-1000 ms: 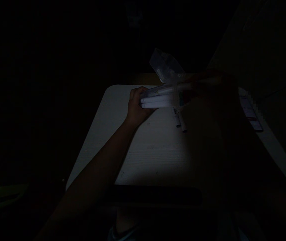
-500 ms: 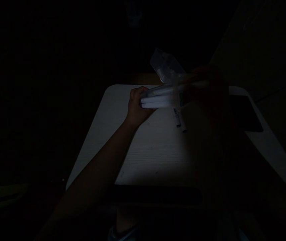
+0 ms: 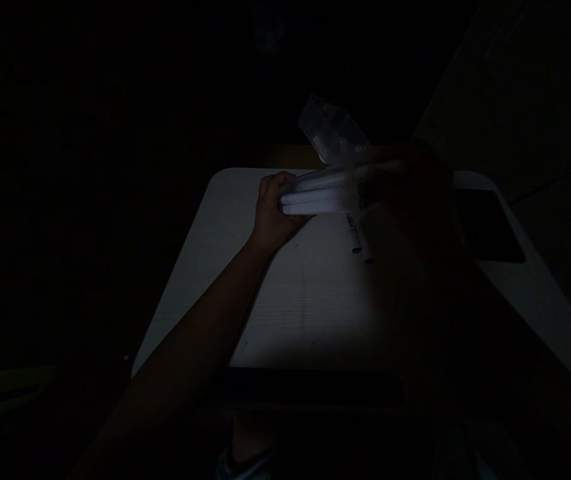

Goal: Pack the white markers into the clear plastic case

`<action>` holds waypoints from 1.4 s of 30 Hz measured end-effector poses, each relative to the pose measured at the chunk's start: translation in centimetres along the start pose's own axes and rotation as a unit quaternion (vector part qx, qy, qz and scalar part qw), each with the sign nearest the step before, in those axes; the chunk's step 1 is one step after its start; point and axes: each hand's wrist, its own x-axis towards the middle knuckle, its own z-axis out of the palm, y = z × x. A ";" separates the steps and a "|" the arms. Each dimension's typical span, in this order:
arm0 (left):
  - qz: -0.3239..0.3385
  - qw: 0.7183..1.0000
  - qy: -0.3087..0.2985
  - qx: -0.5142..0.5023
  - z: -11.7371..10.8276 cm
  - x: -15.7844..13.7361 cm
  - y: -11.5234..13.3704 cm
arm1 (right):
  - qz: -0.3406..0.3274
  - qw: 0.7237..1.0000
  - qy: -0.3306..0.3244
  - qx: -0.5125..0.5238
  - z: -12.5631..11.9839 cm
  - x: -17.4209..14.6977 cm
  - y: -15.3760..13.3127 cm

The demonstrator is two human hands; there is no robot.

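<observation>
The scene is very dark. My left hand (image 3: 271,210) is wrapped round the closed end of a clear plastic case (image 3: 310,179) with several white markers (image 3: 315,201) inside, held sideways above the table. The case's transparent flap (image 3: 333,130) stands up behind its right end. At that open end my right hand (image 3: 410,187), in deep shadow, grips a white marker (image 3: 388,167) that lies partly in the case. Its fingers are hard to make out. Two more markers (image 3: 353,237) lie on the table just below the case.
The pale wood-grain table (image 3: 305,300) has rounded corners and a dark slot (image 3: 310,387) along its near edge. A dark flat rectangular panel (image 3: 490,227) is at its right side. Something green (image 3: 10,387) shows at the lower left.
My right hand and the marker in it have moved slightly left, and the marker reaches further into the case. My left hand and the case have stayed nearly still.
</observation>
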 end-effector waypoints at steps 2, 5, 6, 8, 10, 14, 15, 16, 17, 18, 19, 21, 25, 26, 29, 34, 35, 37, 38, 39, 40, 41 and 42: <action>-0.003 1.000 -0.003 0.001 0.0 0.0 0.0 | -0.027 1.000 -0.006 -0.008 0.1 -0.2 0.3; -0.004 1.000 -0.008 -0.002 0.1 0.0 -0.2 | -0.034 0.999 -0.025 -0.017 0.3 -0.3 0.7; -0.002 1.000 -0.007 -0.003 0.1 0.0 -0.3 | -0.030 0.999 -0.028 -0.024 0.3 -0.3 0.7; 0.005 1.000 -0.005 -0.003 0.1 0.0 -0.5 | -0.022 0.998 -0.020 -0.046 0.4 -0.2 0.8; 0.013 1.000 -0.004 -0.003 0.1 0.0 -0.6 | -0.022 0.998 -0.002 -0.063 0.4 -0.1 0.7; 0.021 1.000 0.000 0.000 0.0 -0.1 -0.4 | -0.041 0.996 -0.010 -0.076 0.4 0.1 0.7; 0.021 1.000 0.000 0.002 0.0 -0.1 -0.3 | -0.050 0.995 -0.015 -0.080 0.4 0.1 0.8; 0.022 1.000 -0.001 0.004 -0.1 0.0 -0.2 | -0.059 0.995 -0.015 -0.082 0.4 0.1 0.8; 0.020 1.000 -0.004 0.007 -0.1 0.0 -0.2 | -0.066 0.994 -0.012 -0.082 0.3 0.1 0.8; 0.017 1.000 -0.008 0.011 -0.2 0.0 -0.1 | -0.070 0.994 -0.010 -0.078 0.3 0.1 0.8; 0.014 1.000 -0.015 0.016 -0.2 0.0 -0.1 | -0.072 0.995 -0.007 -0.073 0.3 0.1 0.8; 0.007 0.999 -0.026 0.022 -0.3 0.1 -0.2 | -0.067 0.996 -0.006 -0.063 0.4 0.1 0.8; 0.002 1.000 -0.017 0.015 -0.2 0.0 -0.2 | -0.056 0.997 -0.010 -0.056 0.4 0.2 0.7; 0.005 1.000 -0.010 0.014 -0.1 0.0 -0.2 | -0.058 0.997 -0.011 -0.057 0.3 0.2 0.7; 0.023 1.000 0.007 0.015 0.0 -0.1 -0.2 | -0.067 0.996 -0.015 -0.059 0.3 0.1 0.6; 0.028 1.000 0.004 0.011 0.1 -0.1 -0.6 | -0.039 0.997 0.026 -0.054 0.5 0.1 1.5; 0.024 1.000 0.003 0.010 0.2 -0.1 -0.7 | -0.021 0.998 0.031 -0.056 0.6 0.2 1.9; 0.020 1.000 0.006 0.005 0.3 -0.1 -0.9 | 0.018 0.997 0.025 -0.072 0.9 0.4 2.8; 0.019 1.000 0.009 0.002 0.3 -0.2 -0.9 | 0.034 0.996 0.011 -0.084 1.0 0.5 3.3; 0.017 1.000 0.012 -0.001 0.4 -0.2 -1.0 | 0.049 0.994 -0.009 -0.099 1.1 0.5 3.7; 0.015 1.000 0.013 -0.005 0.4 -0.2 -1.0 | 0.061 0.991 -0.030 -0.117 1.3 0.5 4.1; 0.014 1.000 0.014 -0.008 0.4 -0.2 -1.0 | 0.070 0.987 -0.055 -0.135 1.5 0.5 4.5; 0.013 1.000 0.012 -0.010 0.4 -0.2 -1.0 | 0.072 0.982 -0.081 -0.152 1.8 0.4 4.8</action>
